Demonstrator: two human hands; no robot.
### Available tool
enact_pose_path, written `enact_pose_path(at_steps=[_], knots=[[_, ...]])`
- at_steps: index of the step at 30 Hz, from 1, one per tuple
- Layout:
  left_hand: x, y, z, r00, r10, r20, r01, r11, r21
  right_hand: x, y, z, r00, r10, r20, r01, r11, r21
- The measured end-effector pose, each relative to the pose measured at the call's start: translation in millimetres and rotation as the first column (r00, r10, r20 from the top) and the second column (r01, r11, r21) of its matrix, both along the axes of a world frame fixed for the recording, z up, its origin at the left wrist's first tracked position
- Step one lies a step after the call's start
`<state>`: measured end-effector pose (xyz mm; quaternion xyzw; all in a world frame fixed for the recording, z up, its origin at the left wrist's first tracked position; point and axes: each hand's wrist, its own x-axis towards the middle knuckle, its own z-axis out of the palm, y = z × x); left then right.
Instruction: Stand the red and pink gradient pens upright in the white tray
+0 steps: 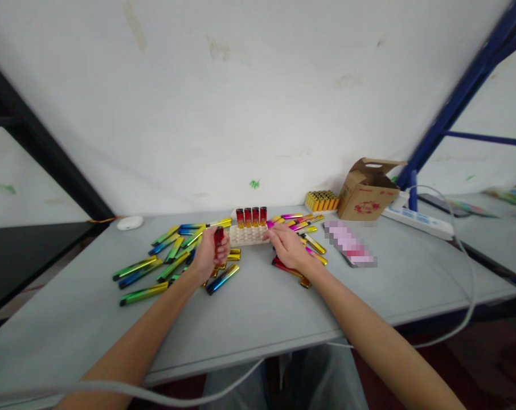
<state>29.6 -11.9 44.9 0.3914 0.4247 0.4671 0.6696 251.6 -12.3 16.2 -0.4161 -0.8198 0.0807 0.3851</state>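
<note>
My left hand (208, 255) is closed around a shiny red tube (218, 236) with a dark end, held upright with the thumb near its top. In front of my hands sits a white rack (245, 237) with a row of holes. Several red-to-gold tubes (249, 217) with dark tops stand upright in it. At the rack's right end, my right hand (286, 245) has its thumb and fingertips closed on the edge. Under that hand lie loose red and gold tubes (287, 266); its curled fingers are partly hidden.
Loose green, blue and yellow tubes (138, 293) spread at left; pink and gold ones (314, 244) lie at right. Behind are a block of yellow tubes (322, 201) and an open cardboard box (366, 193). A phone (347, 244), power strip (420, 222) and white case (130, 223) rest on the table.
</note>
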Motion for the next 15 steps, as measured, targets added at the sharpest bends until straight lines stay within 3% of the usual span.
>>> enact_pose_path(at_steps=[6, 15], knots=[[0.1, 1.0, -0.6, 0.992, 0.128, -0.015, -0.127, 0.989, 0.07, -0.7, -1.1, 0.9, 1.0, 0.005, 0.001, -0.005, 1.0, -0.002], [-1.1, 1.0, -1.9, 0.997, 0.077, 0.031, -0.079, 0.994, 0.076, -1.1, -1.8, 2.0, 1.0, 0.003, 0.009, -0.003, 1.0, 0.006]])
